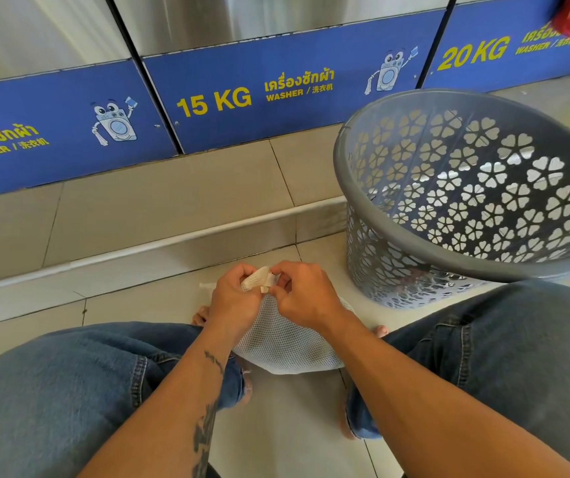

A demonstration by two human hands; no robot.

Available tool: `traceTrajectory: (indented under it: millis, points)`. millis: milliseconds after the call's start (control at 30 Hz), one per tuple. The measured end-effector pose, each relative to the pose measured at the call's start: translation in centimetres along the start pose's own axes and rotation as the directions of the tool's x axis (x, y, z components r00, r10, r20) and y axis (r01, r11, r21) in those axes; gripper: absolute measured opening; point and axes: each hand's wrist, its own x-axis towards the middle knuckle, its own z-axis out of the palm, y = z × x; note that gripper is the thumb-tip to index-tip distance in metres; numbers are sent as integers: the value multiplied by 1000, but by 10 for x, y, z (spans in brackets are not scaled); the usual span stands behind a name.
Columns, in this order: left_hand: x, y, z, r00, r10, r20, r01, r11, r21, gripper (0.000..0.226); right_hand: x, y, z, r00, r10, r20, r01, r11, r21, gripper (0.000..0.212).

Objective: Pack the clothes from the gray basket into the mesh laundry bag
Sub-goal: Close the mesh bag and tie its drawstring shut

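Head view: left hand (235, 301) and right hand (306, 294), both pinching label tabs (257, 279) at far end of mesh laundry bag (287, 343); bag between knees, long axis toward body. Gray basket (466, 188) forward-right, nearer right hand, apparently empty.

Both forearms reach forward and converge between the spread knees, which are clad in blue jeans. The left hand (233, 301) is curled, thumb and fingers pinched together at the top, knuckles facing up. The right hand (306, 294) meets it fingertip to fingertip, its grip likewise a tight pinch, wrist bent slightly inward. The left forearm bears dark tattoos along its inner side. Bare toes show below each wrist.
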Motion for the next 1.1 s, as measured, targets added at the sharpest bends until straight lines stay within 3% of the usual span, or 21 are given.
traceTrajectory:
  millis: [433,600,733,867,1100]
  points:
    - [1,-4,2,1000,7,-23,-6,1000,16,27,6,2,-6,985,-125,116,135,987,-84,9]
    - [3,-2,5,997,-72,32,73,996,-59,40,10,9,-6,989,-35,147,28,998,54,24]
    - [7,2,6,995,-83,59,90,986,-141,40,10,11,-3,998,50,47,-60,970,234,31]
    - [15,0,8,996,-83,43,89,980,-178,40,16,11,-4,998,42,47,-52,976,213,24]
    - [18,-10,11,999,-36,-21,34,997,-70,27,19,16,4,994,66,89,-85,970,230,18]
